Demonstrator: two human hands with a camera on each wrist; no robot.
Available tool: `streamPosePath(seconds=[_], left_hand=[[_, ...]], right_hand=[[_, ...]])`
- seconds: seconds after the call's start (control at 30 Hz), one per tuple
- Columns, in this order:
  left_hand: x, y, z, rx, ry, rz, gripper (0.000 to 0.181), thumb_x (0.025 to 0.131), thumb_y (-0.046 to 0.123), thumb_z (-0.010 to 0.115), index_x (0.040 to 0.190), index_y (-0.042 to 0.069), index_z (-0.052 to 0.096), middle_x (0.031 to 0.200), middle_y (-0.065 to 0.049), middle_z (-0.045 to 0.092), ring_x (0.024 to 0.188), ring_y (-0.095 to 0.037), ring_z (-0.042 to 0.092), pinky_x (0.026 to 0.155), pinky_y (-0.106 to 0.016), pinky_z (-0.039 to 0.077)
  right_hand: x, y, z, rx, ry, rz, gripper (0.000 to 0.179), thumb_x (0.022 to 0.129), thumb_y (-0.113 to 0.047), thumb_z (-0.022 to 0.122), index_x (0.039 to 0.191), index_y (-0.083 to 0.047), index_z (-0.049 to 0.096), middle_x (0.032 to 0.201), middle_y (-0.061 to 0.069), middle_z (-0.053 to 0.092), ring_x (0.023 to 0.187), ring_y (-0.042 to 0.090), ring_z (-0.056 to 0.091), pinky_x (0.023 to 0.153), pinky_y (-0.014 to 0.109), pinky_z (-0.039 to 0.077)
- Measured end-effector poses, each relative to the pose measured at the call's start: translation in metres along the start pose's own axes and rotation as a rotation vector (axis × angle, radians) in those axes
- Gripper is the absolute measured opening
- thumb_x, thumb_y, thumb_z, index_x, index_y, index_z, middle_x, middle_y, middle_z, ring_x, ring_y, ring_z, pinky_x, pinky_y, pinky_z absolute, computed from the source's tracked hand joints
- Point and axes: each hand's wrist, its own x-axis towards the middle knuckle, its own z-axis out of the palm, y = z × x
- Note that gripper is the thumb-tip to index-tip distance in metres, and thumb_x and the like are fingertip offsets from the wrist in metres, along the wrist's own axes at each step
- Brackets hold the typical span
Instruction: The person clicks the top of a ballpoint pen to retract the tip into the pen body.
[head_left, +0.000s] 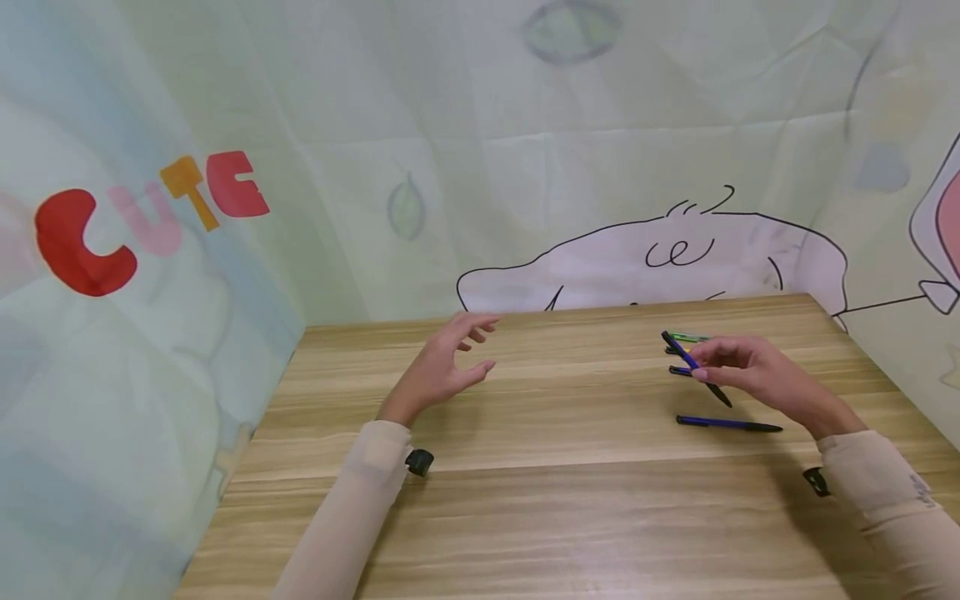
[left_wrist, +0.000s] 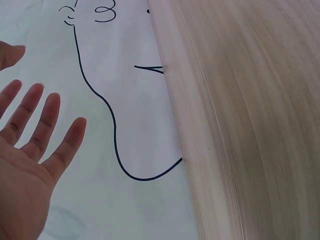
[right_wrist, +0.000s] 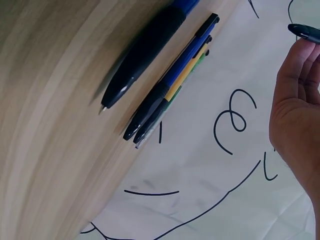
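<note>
Between thumb and fingers my right hand (head_left: 765, 373) pinches a blue pen (head_left: 681, 350) with a black grip, tilted above the table. Its dark end (right_wrist: 306, 33) pokes out beyond the fingers in the right wrist view. Below the hand another blue pen (head_left: 723, 423) lies on the wood. Farther back, partly covered by the hand, lie a third blue pen (right_wrist: 180, 70), a yellow pen (right_wrist: 181, 75) and a green pen (head_left: 688, 337), side by side. My left hand (head_left: 442, 367) hovers above the left part of the table, fingers loosely bent and thumb apart, holding nothing.
The wooden table (head_left: 555, 500) has its back edge against a printed cloth (head_left: 465, 175) with an animal drawing. More cloth with coloured letters hangs along the left side. Each sleeve has a small black device (head_left: 420, 462) at the wrist.
</note>
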Motion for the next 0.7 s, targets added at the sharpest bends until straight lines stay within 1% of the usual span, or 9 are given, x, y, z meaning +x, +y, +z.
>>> streamPosePath(seconds=[0.13, 0.33, 0.43, 0.57, 0.6, 0.7], left_hand=[[-0.001, -0.001, 0.000, 0.006, -0.002, -0.003, 0.061, 0.089, 0.015, 0.077, 0.144, 0.018, 0.051, 0.129, -0.005, 0.060, 0.110, -0.026, 0.062, 0.089, -0.049, 0.058], [-0.003, -0.004, -0.001, 0.012, -0.004, 0.004, 0.061, 0.090, 0.014, 0.076, 0.145, 0.017, 0.051, 0.129, -0.011, 0.060, 0.111, -0.029, 0.063, 0.089, -0.047, 0.058], [-0.004, -0.005, -0.002, 0.016, -0.006, -0.005, 0.060, 0.091, 0.015, 0.076, 0.145, 0.018, 0.051, 0.129, -0.008, 0.060, 0.112, -0.026, 0.062, 0.090, -0.047, 0.058], [-0.005, -0.005, -0.004, 0.011, -0.004, -0.014, 0.060, 0.091, 0.015, 0.075, 0.145, 0.018, 0.051, 0.130, -0.005, 0.059, 0.112, -0.024, 0.062, 0.090, -0.048, 0.058], [-0.006, -0.004, -0.004, 0.008, -0.004, -0.015, 0.060, 0.091, 0.015, 0.075, 0.145, 0.018, 0.051, 0.130, -0.005, 0.059, 0.112, -0.024, 0.062, 0.090, -0.048, 0.058], [-0.007, -0.004, -0.005, 0.002, -0.003, -0.017, 0.060, 0.091, 0.014, 0.075, 0.146, 0.018, 0.051, 0.130, -0.007, 0.059, 0.112, -0.024, 0.062, 0.091, -0.046, 0.057]], right_hand=[[0.000, 0.003, -0.001, -0.003, -0.001, -0.004, 0.027, 0.100, -0.018, 0.067, 0.122, -0.003, 0.068, 0.107, 0.006, 0.070, 0.093, 0.015, 0.065, 0.079, 0.026, 0.056], [0.000, 0.008, -0.003, -0.018, -0.003, -0.017, 0.026, 0.099, -0.016, 0.067, 0.119, 0.000, 0.068, 0.106, 0.008, 0.070, 0.091, 0.015, 0.065, 0.077, 0.026, 0.056], [-0.002, 0.009, -0.003, -0.033, 0.004, -0.011, 0.027, 0.099, -0.017, 0.068, 0.119, 0.001, 0.068, 0.106, 0.008, 0.070, 0.091, 0.014, 0.065, 0.076, 0.026, 0.056], [-0.003, 0.011, -0.004, -0.053, 0.017, 0.019, 0.026, 0.098, -0.019, 0.069, 0.118, -0.003, 0.070, 0.107, 0.007, 0.069, 0.091, 0.014, 0.063, 0.075, 0.027, 0.056], [-0.003, 0.012, -0.005, -0.059, 0.018, 0.028, 0.025, 0.098, -0.020, 0.069, 0.118, -0.004, 0.070, 0.108, 0.005, 0.069, 0.091, 0.013, 0.063, 0.075, 0.027, 0.056], [-0.004, 0.014, -0.005, -0.065, 0.019, 0.048, 0.025, 0.097, -0.021, 0.070, 0.117, -0.006, 0.071, 0.111, 0.007, 0.068, 0.092, 0.012, 0.062, 0.075, 0.025, 0.056]])
